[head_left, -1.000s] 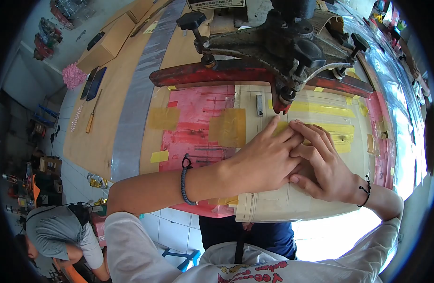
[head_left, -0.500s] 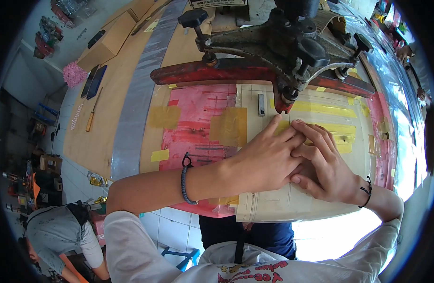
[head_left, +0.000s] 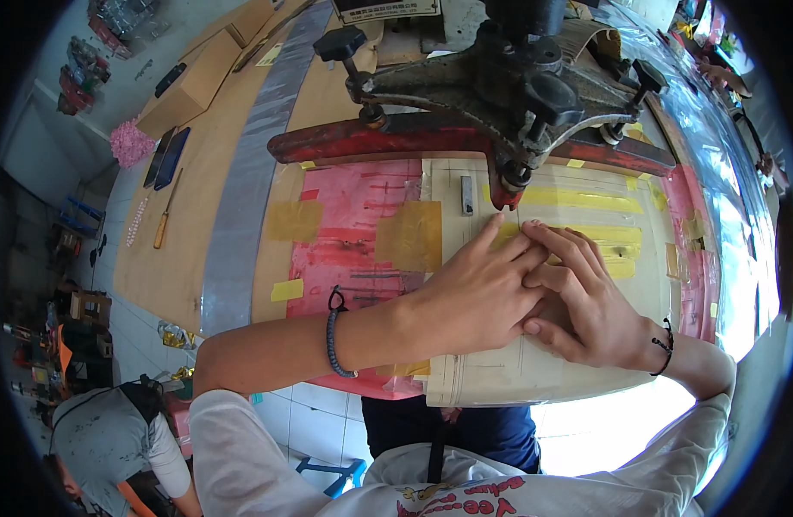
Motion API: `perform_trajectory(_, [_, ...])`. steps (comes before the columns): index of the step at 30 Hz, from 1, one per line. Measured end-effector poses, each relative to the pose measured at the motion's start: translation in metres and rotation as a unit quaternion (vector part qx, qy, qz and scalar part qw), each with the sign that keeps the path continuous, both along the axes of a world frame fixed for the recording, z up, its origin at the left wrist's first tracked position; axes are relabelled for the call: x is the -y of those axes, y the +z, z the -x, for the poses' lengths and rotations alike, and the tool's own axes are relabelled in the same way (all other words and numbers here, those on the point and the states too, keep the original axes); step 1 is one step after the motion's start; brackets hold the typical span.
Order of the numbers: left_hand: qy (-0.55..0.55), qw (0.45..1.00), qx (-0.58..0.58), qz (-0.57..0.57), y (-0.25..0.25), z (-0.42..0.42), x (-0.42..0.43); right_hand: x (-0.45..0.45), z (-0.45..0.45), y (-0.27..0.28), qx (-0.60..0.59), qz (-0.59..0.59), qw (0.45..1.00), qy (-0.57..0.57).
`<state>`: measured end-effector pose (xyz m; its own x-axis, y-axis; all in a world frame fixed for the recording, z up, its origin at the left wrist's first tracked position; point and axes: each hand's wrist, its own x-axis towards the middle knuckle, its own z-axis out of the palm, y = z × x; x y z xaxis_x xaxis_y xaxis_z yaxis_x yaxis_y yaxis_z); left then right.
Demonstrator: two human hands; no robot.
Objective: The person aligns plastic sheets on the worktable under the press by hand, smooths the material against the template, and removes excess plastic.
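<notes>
My left hand (head_left: 478, 297) lies on the beige taped sheet (head_left: 560, 383), its index finger stretched toward the red tip under the black metal machine arm (head_left: 465, 82). Overlapping it from the right is my right hand (head_left: 586, 302), with its fingers bent and resting around the left fingers. Whatever lies under the joined hands is hidden. Just beyond them, the red bar (head_left: 396, 140) crosses the sheet. A small grey metal block (head_left: 467, 196) sits to the left of the red tip. Yellow tape strips (head_left: 586, 199) run to the right. Pink taped film (head_left: 349, 233) lies left of the beige sheet.
On the table's left are a screwdriver-like tool (head_left: 162, 226), a dark blue case (head_left: 171, 158), a pink bundle (head_left: 132, 143) and a cardboard box (head_left: 190, 86). One person (head_left: 112, 439) bends at the lower left; another person's arm (head_left: 726, 77) shows at the upper right.
The view has shifted slightly, while my hands keep the same pose. The person at the lower left has moved a little, and another person's arm has come into view at the upper right.
</notes>
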<state>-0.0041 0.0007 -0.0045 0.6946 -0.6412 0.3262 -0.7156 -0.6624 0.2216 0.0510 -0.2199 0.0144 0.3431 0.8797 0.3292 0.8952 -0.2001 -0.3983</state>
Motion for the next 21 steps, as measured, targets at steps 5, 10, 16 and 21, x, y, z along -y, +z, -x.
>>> perform_trajectory(5, [0.011,1.0,-0.005,0.007,0.0001,-0.0013,0.0018,-0.0012,0.0006,0.0012,0.0,-0.005,1.0,-0.003])
perform_trajectory(10, [0.008,1.0,-0.01,-0.024,0.0031,-0.0007,0.0009,-0.0012,0.0014,-0.0008,-0.002,-0.011,1.0,-0.004])
perform_trajectory(16, [0.012,1.0,-0.005,-0.006,-0.0011,-0.0017,0.0012,-0.0015,0.0011,0.0016,-0.001,-0.002,1.0,-0.007])
perform_trajectory(21, [0.009,1.0,-0.012,0.005,0.0013,-0.0015,0.001,-0.0007,0.0003,0.0011,-0.016,0.003,1.0,-0.006])
